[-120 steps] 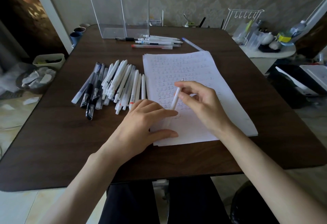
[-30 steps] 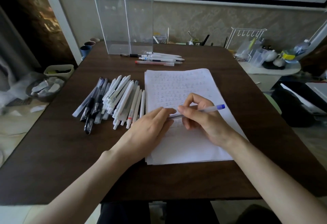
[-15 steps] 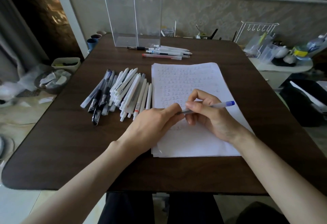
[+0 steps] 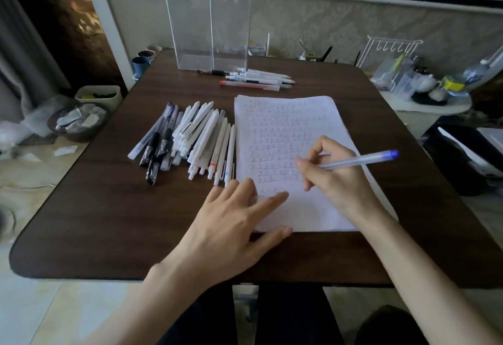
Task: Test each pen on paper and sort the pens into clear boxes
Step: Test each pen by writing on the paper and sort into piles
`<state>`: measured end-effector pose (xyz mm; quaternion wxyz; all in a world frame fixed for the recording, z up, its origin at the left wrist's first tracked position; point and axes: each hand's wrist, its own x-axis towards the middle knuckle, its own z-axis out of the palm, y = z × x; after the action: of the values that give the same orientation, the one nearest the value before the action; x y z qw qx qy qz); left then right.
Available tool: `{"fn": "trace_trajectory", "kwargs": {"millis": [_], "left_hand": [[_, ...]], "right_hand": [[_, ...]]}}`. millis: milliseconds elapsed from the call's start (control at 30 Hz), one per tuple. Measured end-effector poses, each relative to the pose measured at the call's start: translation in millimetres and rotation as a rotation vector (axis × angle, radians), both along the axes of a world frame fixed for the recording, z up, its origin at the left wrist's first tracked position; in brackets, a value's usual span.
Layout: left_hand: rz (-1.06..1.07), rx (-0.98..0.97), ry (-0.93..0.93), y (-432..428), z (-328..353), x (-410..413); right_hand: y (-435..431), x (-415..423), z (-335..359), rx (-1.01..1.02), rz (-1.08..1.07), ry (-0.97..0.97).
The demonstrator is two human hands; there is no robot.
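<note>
My right hand (image 4: 334, 175) grips a clear pen with a blue end cap (image 4: 362, 160), its tip down on the stack of white paper (image 4: 285, 116) covered in small written marks. My left hand (image 4: 234, 230) lies with straight fingers on the paper's lower left corner. A pile of several white and black pens (image 4: 190, 140) lies left of the paper. Two tall clear boxes (image 4: 209, 15) stand at the table's far edge, with a few pens (image 4: 255, 79) lying on the table in front of them.
The dark wooden table (image 4: 109, 222) has rounded corners. A white wire rack (image 4: 386, 58) and clutter sit on a side table at the right. Cups (image 4: 141, 62), a bin and a bowl of scraps (image 4: 79, 121) stand off the table at the left.
The white pen from four seconds ago is gone from my right hand, which now holds a blue-capped clear pen. My left hand has drawn back from the pen tip and flattened on the paper.
</note>
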<state>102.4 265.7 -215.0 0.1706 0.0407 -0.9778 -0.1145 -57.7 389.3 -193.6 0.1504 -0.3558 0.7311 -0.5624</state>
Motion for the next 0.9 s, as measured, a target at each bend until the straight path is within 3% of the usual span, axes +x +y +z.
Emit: {"fn": "trace_trajectory", "kwargs": {"millis": [267, 900], "left_hand": [[0.021, -0.029, -0.032, 2.8, -8.1, -2.5], [0.027, 0.036, -0.032, 2.1, -7.2, -2.0]], "right_hand": [[-5.7, 6.7, -16.9, 0.032, -0.144, 0.083], [-6.8, 11.0, -16.2, 0.094, -0.149, 0.082]]}}
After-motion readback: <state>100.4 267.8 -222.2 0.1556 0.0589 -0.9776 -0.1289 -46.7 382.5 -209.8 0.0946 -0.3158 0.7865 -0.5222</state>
